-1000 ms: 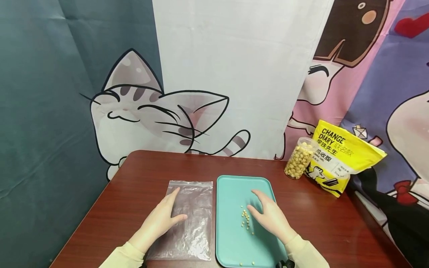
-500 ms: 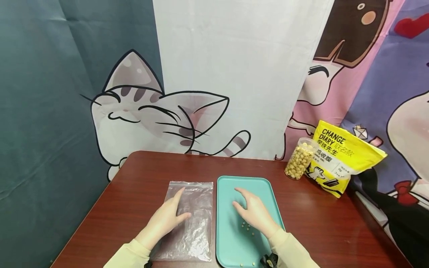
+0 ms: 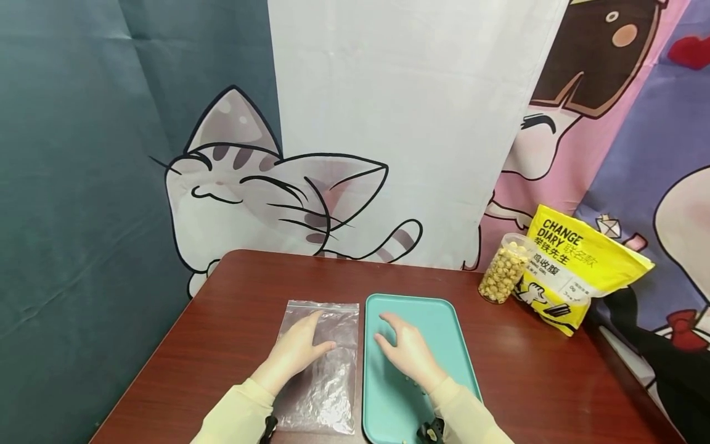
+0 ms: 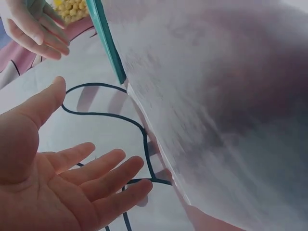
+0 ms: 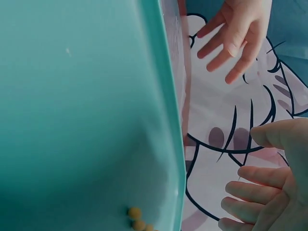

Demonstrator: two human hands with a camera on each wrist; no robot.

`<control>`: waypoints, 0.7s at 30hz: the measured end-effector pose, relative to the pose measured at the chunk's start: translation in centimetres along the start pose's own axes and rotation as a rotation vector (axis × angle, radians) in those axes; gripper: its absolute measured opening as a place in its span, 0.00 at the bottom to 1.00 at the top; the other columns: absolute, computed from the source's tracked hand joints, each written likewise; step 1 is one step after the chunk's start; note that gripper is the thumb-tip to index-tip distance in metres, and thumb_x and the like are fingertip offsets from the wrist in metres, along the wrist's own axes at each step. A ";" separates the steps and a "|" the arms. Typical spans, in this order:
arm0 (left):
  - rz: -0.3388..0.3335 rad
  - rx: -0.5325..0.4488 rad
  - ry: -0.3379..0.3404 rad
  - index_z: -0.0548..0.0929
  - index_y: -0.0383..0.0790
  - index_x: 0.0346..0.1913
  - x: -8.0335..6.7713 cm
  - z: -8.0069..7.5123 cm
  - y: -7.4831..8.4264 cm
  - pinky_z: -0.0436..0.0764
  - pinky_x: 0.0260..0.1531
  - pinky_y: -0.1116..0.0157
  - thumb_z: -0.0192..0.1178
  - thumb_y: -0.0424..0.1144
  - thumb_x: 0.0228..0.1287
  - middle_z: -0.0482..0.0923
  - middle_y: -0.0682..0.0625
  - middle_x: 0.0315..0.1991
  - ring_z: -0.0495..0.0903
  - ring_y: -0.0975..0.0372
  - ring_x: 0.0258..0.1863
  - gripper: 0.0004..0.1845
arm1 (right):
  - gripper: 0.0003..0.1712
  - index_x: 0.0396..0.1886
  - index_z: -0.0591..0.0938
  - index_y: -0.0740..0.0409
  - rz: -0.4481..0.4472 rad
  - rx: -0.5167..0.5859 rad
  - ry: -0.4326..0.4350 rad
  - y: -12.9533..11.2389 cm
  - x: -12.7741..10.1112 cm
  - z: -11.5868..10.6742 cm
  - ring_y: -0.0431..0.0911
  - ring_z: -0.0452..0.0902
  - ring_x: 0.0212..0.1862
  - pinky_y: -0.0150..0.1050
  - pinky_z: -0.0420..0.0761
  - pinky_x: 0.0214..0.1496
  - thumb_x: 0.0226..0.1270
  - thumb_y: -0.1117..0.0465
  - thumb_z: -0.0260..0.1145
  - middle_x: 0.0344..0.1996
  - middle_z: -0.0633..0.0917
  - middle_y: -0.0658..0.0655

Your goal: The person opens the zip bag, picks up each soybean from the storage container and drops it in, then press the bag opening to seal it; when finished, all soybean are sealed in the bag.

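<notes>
My left hand (image 3: pixel 296 348) hovers over a clear zip bag (image 3: pixel 333 394) that lies flat on the table, its zip edge at the far end. The fingers are straight and the thumb is spread; the left wrist view shows an open palm with nothing in it. My right hand (image 3: pixel 409 354) is held over the turquoise tray (image 3: pixel 432 314), thumb apart from loosely extended fingers. It holds nothing either. Several small yellowish balls (image 5: pixel 134 212) lie on the tray, partly hidden beneath my right hand and wrist in the head view.
Behind the tray to the right stands a clear jar (image 3: pixel 505 271) filled with yellow balls. A yellow printed pouch (image 3: pixel 582 271) leans beside it. The brown wooden table (image 3: pixel 244 290) ends at a hanging cloth (image 3: pixel 432 123) with cartoon animals.
My right hand has moved left over the tray, covering more of the small balls. My left hand has shifted slightly right over the bag. The head view has turned a little left.
</notes>
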State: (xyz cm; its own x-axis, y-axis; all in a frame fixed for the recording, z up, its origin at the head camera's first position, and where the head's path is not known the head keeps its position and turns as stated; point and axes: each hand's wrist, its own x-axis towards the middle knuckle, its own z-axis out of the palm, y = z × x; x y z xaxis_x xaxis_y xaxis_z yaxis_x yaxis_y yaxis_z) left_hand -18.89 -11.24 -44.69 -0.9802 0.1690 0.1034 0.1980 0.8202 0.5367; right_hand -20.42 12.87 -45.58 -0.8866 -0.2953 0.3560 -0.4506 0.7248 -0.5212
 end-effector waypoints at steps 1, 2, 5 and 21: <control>0.001 -0.006 -0.001 0.66 0.35 0.66 0.1 0.1 0.1 0.72 0.54 0.47 0.67 0.50 0.56 0.72 0.37 0.60 0.72 0.46 0.59 0.39 | 0.24 0.57 0.76 0.63 0.006 0.004 -0.006 0.0 0.1 0.1 0.56 0.76 0.56 0.49 0.74 0.56 0.63 0.59 0.66 0.54 0.80 0.62; 0.003 -0.011 -0.002 0.66 0.34 0.66 0.2 0.1 0.1 0.72 0.54 0.47 0.67 0.50 0.56 0.72 0.37 0.60 0.72 0.45 0.59 0.39 | 0.24 0.57 0.76 0.63 0.012 0.007 -0.012 -0.1 0.1 0.2 0.56 0.76 0.56 0.49 0.74 0.56 0.63 0.59 0.66 0.54 0.80 0.62; -0.001 -0.022 -0.011 0.66 0.34 0.66 0.5 0.3 0.2 0.71 0.54 0.47 0.67 0.50 0.55 0.72 0.37 0.61 0.71 0.45 0.60 0.39 | 0.24 0.58 0.76 0.63 0.034 0.016 -0.030 -0.1 0.3 0.4 0.56 0.76 0.56 0.50 0.75 0.55 0.63 0.59 0.65 0.54 0.80 0.62; -0.035 0.043 -0.018 0.72 0.30 0.62 2.7 -0.1 -0.4 0.72 0.55 0.50 0.65 0.49 0.58 0.75 0.36 0.57 0.73 0.45 0.58 0.34 | 0.25 0.58 0.76 0.64 0.041 0.021 -0.100 -1.1 2.2 1.4 0.57 0.76 0.56 0.51 0.75 0.54 0.64 0.57 0.64 0.53 0.81 0.63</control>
State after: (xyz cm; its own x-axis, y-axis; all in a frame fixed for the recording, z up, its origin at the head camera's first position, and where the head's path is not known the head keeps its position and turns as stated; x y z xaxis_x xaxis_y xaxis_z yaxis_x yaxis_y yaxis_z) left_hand -21.58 -11.20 -44.56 -0.9863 0.1496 0.0700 0.1644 0.8483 0.5034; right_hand -22.04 10.55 -45.35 -0.9098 -0.3270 0.2557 -0.4150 0.7245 -0.5504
